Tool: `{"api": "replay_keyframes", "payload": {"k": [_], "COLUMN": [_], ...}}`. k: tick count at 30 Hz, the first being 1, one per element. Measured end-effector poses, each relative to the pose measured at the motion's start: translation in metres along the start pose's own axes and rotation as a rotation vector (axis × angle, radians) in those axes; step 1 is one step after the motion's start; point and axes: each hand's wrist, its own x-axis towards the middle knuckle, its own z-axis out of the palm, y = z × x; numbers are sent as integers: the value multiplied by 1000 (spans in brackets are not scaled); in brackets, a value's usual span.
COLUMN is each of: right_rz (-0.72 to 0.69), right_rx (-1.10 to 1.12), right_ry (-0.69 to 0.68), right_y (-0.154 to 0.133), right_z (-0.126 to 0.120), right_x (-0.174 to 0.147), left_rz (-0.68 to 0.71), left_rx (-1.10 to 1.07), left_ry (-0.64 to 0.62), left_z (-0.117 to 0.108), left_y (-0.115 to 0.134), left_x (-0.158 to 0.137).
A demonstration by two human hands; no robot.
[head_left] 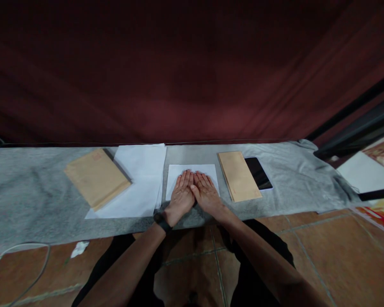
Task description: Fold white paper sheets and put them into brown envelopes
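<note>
A white sheet of paper (173, 174), smaller than the sheets beside it, lies on the grey cloth in front of me. My left hand (181, 194) rests flat on it, palm down, fingers stretched out; a dark band circles that wrist. Beside it my right hand (208, 194) lies flat on the same paper, its thumb meeting the left hand. Part of the paper is hidden under both hands. To the left are larger white sheets (144, 170), with a stack of brown envelopes (97, 177) partly over them. More brown envelopes (240, 177) lie to the right.
A dark-screened phone (259, 172) sits partly under the right-hand envelopes. The grey cloth (291, 179) covers a narrow table against a dark red curtain (192, 85). A white cable (45, 260) and a crumpled white scrap (80, 249) are at the lower left.
</note>
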Motion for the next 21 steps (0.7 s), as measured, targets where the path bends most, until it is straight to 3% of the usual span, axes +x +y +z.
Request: {"api": "replay_keyframes", "payload": {"k": [9, 21], "right_rz": [69, 154], "right_rx": [-107, -159], "right_ry": [78, 170], "right_y": [13, 31], "right_z": [1, 3], "right_x": [-9, -20], "left_rz": [-113, -238], "left_rx": [54, 26], "left_ry": [16, 159], "left_z": [-7, -2], "left_y": [-12, -29], "left_x": [-3, -10]}}
